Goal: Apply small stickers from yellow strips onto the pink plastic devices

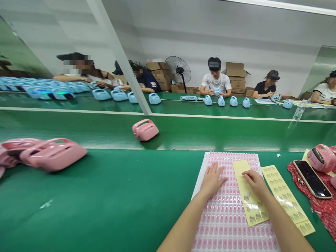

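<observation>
A large white sheet covered with rows of small pink oval stickers (217, 220) lies on the green table in front of me. My left hand (213, 179) rests flat on it with the fingers spread. On top of the sheet, to the right, lies a yellow strip of label stickers (243, 175), partly peeled. My right hand (254, 182) is over this strip, thumb and forefinger pinched at its right edge; whether a label is between them is too small to tell. A second yellow label strip (283, 192) lies right of the sheet, partly behind my right forearm.
Pink handled devices (55, 154) stand at the left; another pink device (145, 130) sits on the middle belt. At right, a phone (312, 178) lies on red bubble wrap (321, 206). Co-workers across handle blue devices (154, 98). A slanted white post (118, 52) rises beyond the belt.
</observation>
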`<state>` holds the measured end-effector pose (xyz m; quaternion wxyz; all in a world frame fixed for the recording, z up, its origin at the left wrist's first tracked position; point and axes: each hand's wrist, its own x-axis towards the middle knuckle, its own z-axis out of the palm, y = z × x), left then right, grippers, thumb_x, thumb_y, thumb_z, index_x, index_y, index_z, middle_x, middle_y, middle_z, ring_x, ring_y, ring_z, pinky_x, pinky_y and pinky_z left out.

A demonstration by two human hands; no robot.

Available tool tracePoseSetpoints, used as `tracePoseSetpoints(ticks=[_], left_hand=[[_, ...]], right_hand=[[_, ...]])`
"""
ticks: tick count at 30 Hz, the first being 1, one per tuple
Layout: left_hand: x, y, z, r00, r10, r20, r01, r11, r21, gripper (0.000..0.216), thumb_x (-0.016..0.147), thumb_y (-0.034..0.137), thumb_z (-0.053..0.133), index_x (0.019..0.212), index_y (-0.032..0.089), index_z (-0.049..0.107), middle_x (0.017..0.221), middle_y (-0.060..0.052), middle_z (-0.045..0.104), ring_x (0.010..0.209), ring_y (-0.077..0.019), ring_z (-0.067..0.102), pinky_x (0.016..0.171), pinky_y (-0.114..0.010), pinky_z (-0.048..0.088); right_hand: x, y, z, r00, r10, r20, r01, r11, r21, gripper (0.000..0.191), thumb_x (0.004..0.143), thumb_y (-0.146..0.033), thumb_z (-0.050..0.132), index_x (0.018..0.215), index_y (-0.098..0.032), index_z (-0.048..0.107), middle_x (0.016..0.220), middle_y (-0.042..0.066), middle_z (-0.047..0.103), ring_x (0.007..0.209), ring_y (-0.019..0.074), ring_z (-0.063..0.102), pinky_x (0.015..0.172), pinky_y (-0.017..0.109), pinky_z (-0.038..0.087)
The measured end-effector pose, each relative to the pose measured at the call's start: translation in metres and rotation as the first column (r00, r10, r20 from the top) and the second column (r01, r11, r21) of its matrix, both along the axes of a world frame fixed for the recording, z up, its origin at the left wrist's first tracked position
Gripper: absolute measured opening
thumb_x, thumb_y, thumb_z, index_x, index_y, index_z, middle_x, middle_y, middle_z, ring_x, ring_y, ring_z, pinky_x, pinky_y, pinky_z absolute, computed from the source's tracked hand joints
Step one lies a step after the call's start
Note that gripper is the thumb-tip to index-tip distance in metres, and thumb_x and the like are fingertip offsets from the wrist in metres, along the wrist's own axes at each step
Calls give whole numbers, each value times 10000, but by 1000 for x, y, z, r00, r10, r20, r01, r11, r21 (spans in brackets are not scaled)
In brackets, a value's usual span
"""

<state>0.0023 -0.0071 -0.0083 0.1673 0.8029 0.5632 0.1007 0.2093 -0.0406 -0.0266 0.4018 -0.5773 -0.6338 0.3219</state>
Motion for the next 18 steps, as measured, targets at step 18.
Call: tracePoseSetpoints(ticks=[18], left_hand=[[2,4,-6,996,22,92,-20,999,-26,404,825,197,345,1175,270,534,1434,-8,252,1320,-223,166,1073,-446,130]], right_hand=[[3,2,-3,998,-22,-61,22,1000,-1,266,763,-402,456,845,-215,627,933,77,663,914,251,596,801,392,478]])
